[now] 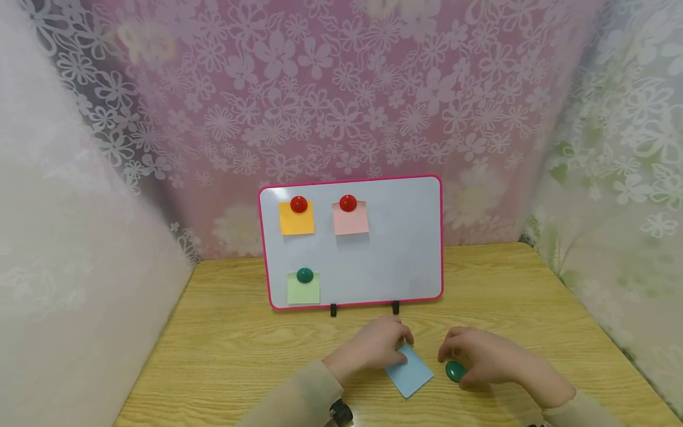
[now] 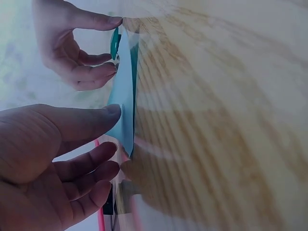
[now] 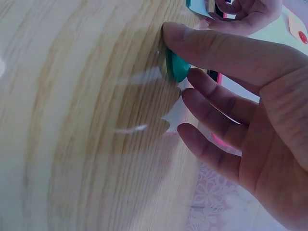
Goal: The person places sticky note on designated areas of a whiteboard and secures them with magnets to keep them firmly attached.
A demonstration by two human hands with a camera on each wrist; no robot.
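Observation:
A light blue sticky note [image 1: 409, 375] lies at a slant on the wooden table. My left hand [image 1: 376, 345] holds it at its upper left side, the thumb on its face and the curled fingers at its far corner; the left wrist view shows the thumb on the note [image 2: 126, 96]. To the right of the note is an oval green magnet [image 1: 455, 371]. My right hand [image 1: 482, 356] grips this magnet between thumb and fingertips, low over the table. In the right wrist view the magnet [image 3: 177, 66] shows between the thumb and index finger.
Behind the hands stands a pink-framed whiteboard [image 1: 400, 249] on small black feet. Red magnets hold an orange note [image 1: 296, 223] and a pink note [image 1: 351, 222] on it. A green magnet [image 1: 305, 275] holds a light green note [image 1: 303, 293] at its lower left.

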